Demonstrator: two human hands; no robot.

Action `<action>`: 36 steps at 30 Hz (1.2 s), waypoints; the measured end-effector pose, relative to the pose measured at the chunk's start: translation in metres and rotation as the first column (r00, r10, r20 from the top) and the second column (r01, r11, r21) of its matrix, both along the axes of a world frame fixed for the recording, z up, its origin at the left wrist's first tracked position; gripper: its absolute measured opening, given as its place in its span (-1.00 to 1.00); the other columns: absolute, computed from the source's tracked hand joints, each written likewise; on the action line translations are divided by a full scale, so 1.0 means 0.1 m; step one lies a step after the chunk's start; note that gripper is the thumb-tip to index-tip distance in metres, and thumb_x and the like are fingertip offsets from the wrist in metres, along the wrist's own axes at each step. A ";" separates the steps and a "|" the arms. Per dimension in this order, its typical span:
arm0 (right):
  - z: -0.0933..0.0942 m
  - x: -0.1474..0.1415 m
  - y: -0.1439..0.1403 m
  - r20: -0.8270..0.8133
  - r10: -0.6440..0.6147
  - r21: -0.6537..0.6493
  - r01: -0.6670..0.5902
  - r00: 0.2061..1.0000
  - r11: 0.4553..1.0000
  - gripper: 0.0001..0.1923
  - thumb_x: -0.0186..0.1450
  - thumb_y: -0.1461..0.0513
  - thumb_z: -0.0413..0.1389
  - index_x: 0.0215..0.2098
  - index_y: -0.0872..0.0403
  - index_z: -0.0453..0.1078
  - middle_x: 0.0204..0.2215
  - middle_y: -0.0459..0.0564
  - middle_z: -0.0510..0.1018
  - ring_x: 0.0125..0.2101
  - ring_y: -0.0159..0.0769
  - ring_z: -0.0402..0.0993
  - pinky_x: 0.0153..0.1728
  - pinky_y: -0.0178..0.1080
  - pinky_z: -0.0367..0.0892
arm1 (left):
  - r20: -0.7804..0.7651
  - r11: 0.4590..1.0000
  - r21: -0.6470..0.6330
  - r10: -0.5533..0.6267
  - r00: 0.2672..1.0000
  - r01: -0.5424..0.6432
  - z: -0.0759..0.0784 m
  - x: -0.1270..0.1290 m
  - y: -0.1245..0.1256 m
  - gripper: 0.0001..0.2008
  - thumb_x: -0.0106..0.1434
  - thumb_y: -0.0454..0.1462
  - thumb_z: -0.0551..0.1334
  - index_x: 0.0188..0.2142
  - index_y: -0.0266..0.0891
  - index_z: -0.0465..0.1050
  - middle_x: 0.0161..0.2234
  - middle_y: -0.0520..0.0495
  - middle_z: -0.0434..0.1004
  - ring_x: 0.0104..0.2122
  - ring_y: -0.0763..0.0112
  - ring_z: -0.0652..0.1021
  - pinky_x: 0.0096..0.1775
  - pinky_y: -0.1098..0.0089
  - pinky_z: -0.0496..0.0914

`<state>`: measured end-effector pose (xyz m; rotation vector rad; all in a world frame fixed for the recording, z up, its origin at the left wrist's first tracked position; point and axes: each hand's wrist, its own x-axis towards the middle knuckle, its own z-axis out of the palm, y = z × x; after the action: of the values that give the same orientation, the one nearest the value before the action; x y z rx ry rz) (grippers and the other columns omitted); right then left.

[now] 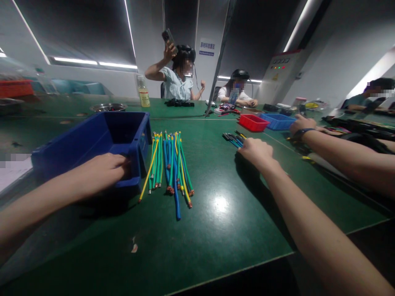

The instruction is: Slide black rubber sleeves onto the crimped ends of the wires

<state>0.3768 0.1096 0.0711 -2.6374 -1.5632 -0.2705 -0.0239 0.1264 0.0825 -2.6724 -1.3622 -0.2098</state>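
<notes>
Black-tipped wires [232, 139] slanted ahead-left of right hand's [257, 152] fingertips, pinch cannot be told; loose wires [171, 166] laid lengthwise-away, nearer left hand [106, 167], its fingers half-hidden at blue bin [121, 128], grip cannot be told

A green table [212, 234] extends beneath the left hand [108, 167] and the right hand [256, 151], its glossy surface showing a bright glare spot between them. Beyond both hands, pale walls [212, 22] carry large dark panels [77, 31], bright light strips [75, 61] and a lettered sign [207, 46]; a pale cabinet [279, 76] with lit indicators stands beyond the right.
</notes>
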 end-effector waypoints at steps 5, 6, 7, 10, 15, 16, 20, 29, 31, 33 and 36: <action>-0.03 -0.50 -0.04 -0.008 0.426 0.084 -0.424 0.905 0.902 -0.65 0.37 0.09 -0.09 -0.15 0.05 0.47 -0.23 0.12 0.56 -0.16 -0.10 0.47 -0.18 -0.13 0.31 | -0.022 0.987 -0.162 -0.010 1.000 0.006 0.03 0.02 -0.01 -0.68 0.03 -0.44 -0.05 -0.61 -0.15 0.42 -0.29 -0.08 0.65 -0.27 0.31 0.61 -0.14 0.33 0.48; -0.06 -0.62 -0.05 -0.022 0.530 0.092 -0.526 0.848 0.846 -0.67 0.38 0.09 -0.09 -0.12 0.01 0.46 -0.19 0.05 0.56 -0.13 -0.18 0.46 -0.15 -0.19 0.31 | -0.020 0.984 -0.179 -0.014 1.000 0.010 0.04 0.02 -0.01 -0.69 0.03 -0.43 -0.04 -0.62 -0.14 0.41 -0.25 -0.09 0.65 -0.22 0.29 0.61 -0.08 0.29 0.46; -0.09 -0.73 -0.06 -0.039 0.624 0.099 -0.618 0.780 0.779 -0.68 0.39 0.08 -0.08 -0.06 -0.05 0.44 -0.12 -0.02 0.54 -0.08 -0.27 0.43 -0.10 -0.25 0.30 | -0.017 0.981 -0.194 -0.017 1.000 0.013 0.03 0.02 -0.01 -0.70 0.02 -0.42 -0.03 -0.64 -0.14 0.39 -0.22 -0.10 0.64 -0.17 0.27 0.59 -0.03 0.26 0.43; -0.20 -0.97 -0.09 -0.099 0.867 0.188 -0.846 0.489 0.499 -0.65 0.40 0.15 -0.07 0.10 0.00 0.35 0.06 -0.01 0.45 0.04 -0.34 0.34 0.03 -0.27 0.25 | 0.005 0.973 -0.229 0.005 1.000 -0.004 0.02 0.00 0.01 -0.73 0.00 -0.40 -0.01 -0.62 -0.14 0.40 -0.16 -0.13 0.62 -0.10 0.19 0.56 0.05 0.16 0.38; -0.30 -1.04 -0.09 -0.197 0.937 0.272 -0.902 0.289 0.336 -0.62 0.40 0.23 -0.07 0.13 0.16 0.32 0.09 0.13 0.42 0.08 -0.25 0.34 0.09 -0.15 0.26 | 0.068 0.957 -0.270 0.132 0.989 -0.109 -0.01 -0.04 0.05 -0.74 -0.02 -0.34 0.00 -0.51 -0.14 0.47 -0.19 -0.15 0.62 -0.15 0.12 0.58 0.01 0.09 0.39; -0.30 -1.04 -0.09 -0.199 0.934 0.269 -0.900 0.298 0.344 -0.63 0.40 0.23 -0.06 0.11 0.16 0.35 0.08 0.13 0.43 0.07 -0.24 0.35 0.09 -0.14 0.26 | 0.076 0.952 -0.279 0.153 0.985 -0.126 -0.02 -0.04 0.05 -0.73 -0.03 -0.33 0.00 -0.50 -0.14 0.48 -0.18 -0.15 0.62 -0.14 0.11 0.58 0.01 0.09 0.39; -0.28 -1.04 -0.09 -0.171 0.936 0.262 -0.901 0.308 0.345 -0.69 0.38 0.23 -0.02 -0.01 0.18 0.43 0.01 0.16 0.46 0.03 -0.23 0.37 0.06 -0.15 0.29 | 0.094 0.937 -0.306 0.204 0.975 -0.167 -0.06 -0.04 0.06 -0.64 0.01 -0.26 -0.04 -0.35 -0.14 0.52 -0.15 -0.12 0.60 -0.09 0.11 0.55 0.02 0.10 0.36; -0.18 -1.04 -0.14 -0.124 0.862 0.152 -0.849 0.492 0.506 -0.78 0.35 0.14 0.05 -0.31 0.11 0.44 -0.24 0.02 0.48 -0.27 -0.35 0.42 -0.22 -0.30 0.30 | 0.128 0.915 -0.293 0.326 0.937 -0.279 -0.04 -0.01 0.01 -0.59 0.06 -0.09 -0.01 -0.28 -0.14 0.53 -0.26 -0.10 0.59 -0.24 0.10 0.56 -0.14 0.17 0.38; -0.15 -1.00 -0.14 -0.110 0.828 0.135 -0.817 0.549 0.560 -0.78 0.33 0.13 0.07 -0.36 0.11 0.41 -0.29 0.00 0.46 -0.35 -0.36 0.39 -0.30 -0.30 0.26 | 0.160 0.918 -0.242 0.357 0.920 -0.314 -0.02 0.01 -0.02 -0.55 0.08 -0.03 0.02 -0.17 -0.14 0.50 -0.28 -0.09 0.58 -0.30 0.12 0.55 -0.20 0.20 0.38; -0.13 -0.95 -0.13 -0.099 0.792 0.117 -0.783 0.603 0.611 -0.83 0.30 0.17 0.09 -0.38 0.11 0.40 -0.33 -0.01 0.46 -0.37 -0.35 0.38 -0.32 -0.30 0.23 | 0.204 0.922 -0.164 0.380 0.902 -0.351 -0.01 0.03 -0.06 -0.53 0.10 0.01 0.04 -0.11 -0.14 0.45 -0.28 -0.08 0.55 -0.34 0.15 0.54 -0.24 0.23 0.37; -0.12 -0.86 -0.11 -0.090 0.740 0.083 -0.735 0.666 0.672 -0.90 0.27 0.27 0.07 -0.28 0.11 0.40 -0.31 0.02 0.48 -0.32 -0.31 0.40 -0.30 -0.32 0.21 | 0.259 0.918 -0.030 0.389 0.884 -0.395 0.00 0.04 -0.14 -0.59 0.13 0.01 0.05 -0.15 -0.13 0.41 -0.28 -0.08 0.52 -0.35 0.14 0.52 -0.29 0.24 0.33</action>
<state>0.2905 0.0983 0.0596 -1.7060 -2.3668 -0.0813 -0.0198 0.1128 0.0827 -2.3401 -1.9280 -0.5410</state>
